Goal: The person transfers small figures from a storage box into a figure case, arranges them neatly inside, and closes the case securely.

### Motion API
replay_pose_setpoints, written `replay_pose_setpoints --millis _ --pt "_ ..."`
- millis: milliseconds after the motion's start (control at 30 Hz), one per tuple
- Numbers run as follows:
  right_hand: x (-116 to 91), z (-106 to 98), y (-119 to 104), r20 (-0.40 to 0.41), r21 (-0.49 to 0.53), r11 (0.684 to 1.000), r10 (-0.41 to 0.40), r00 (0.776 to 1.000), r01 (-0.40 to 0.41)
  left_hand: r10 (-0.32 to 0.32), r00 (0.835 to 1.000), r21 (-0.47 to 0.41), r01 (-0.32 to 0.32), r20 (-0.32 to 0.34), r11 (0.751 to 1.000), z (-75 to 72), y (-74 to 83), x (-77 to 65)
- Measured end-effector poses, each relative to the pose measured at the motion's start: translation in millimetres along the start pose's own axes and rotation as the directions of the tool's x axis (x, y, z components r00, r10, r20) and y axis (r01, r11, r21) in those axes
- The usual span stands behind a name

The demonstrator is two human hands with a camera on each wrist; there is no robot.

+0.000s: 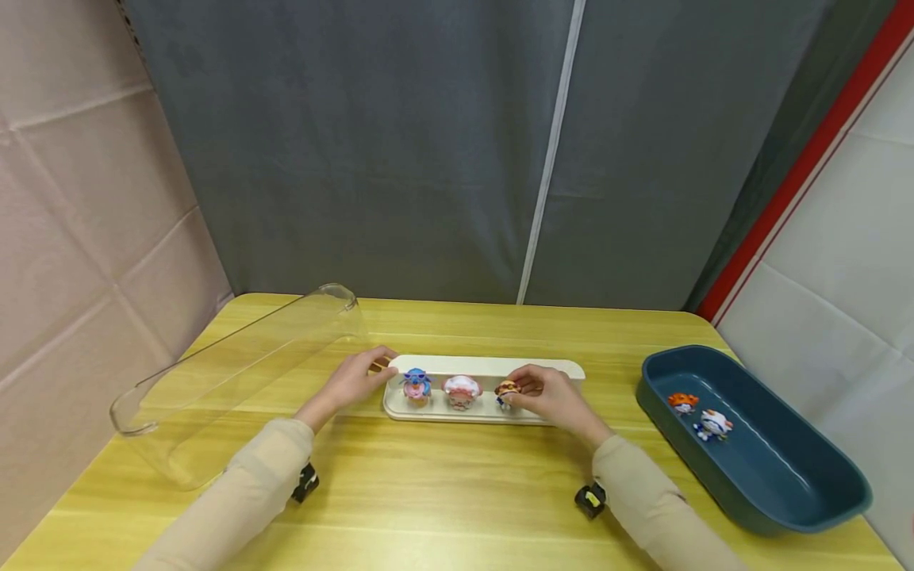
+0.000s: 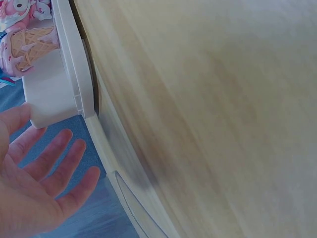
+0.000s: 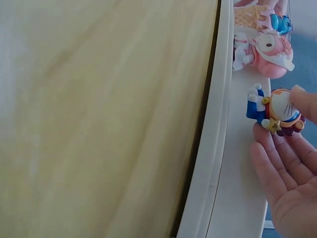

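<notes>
A long white tray (image 1: 493,365) lies in the middle of the table. My left hand (image 1: 357,376) is at its left end, fingers mostly straight, with the thumb and index finger at the tray's corner. In the right hand (image 1: 553,392) I pinch a small cat-like figurine (image 3: 282,109) with a blue lower body and a yellow star, held between thumb and fingers over the tray's right part. Left of it stand a pink-and-white figurine (image 1: 462,392) and a blue-and-pink figurine on an ice cream cone (image 1: 417,387). The tray's right end is partly hidden by the right hand.
A clear curved cover (image 1: 243,365) lies on the left of the table. On the right stands a dark teal bin (image 1: 793,476) holding an orange-topped figurine (image 1: 683,403) and a white-and-blue figurine (image 1: 712,425). A grey curtain (image 1: 357,159) hangs behind the table.
</notes>
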State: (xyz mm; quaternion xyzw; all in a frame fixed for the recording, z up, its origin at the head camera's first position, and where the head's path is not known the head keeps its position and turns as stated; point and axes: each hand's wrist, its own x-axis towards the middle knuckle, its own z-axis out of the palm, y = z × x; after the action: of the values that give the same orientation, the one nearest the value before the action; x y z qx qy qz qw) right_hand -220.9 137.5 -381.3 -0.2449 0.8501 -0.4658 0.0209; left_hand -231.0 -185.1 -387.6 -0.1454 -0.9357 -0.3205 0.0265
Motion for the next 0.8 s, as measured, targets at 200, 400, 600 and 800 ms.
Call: replay_pose_setpoints --millis 200,400,600,800 --pt "3.9 6.6 14.1 -0.018 -0.01 1.0 0.022 1.0 -0.022 0.006 1.0 0.002 -0.006 -0.002 1.0 0.2 -0.4 0.3" --pt "3.7 8.7 11.6 -0.026 -0.017 0.999 0.037 0.999 -0.037 -0.002 1.0 -0.003 0.002 0.003 1.0 -0.2 0.6 -0.5" --pt "3.6 9.0 10.2 -0.036 -0.049 0.997 0.052 0.998 -0.053 0.0 1.0 -0.002 0.0 0.006 1.0 -0.8 1.4 -0.9" --pt "4.3 10.6 10.8 -0.053 -0.092 0.994 0.051 0.997 -0.056 -0.003 1.0 0.0 0.003 -0.001 1.0 -0.4 1.0 -0.6"
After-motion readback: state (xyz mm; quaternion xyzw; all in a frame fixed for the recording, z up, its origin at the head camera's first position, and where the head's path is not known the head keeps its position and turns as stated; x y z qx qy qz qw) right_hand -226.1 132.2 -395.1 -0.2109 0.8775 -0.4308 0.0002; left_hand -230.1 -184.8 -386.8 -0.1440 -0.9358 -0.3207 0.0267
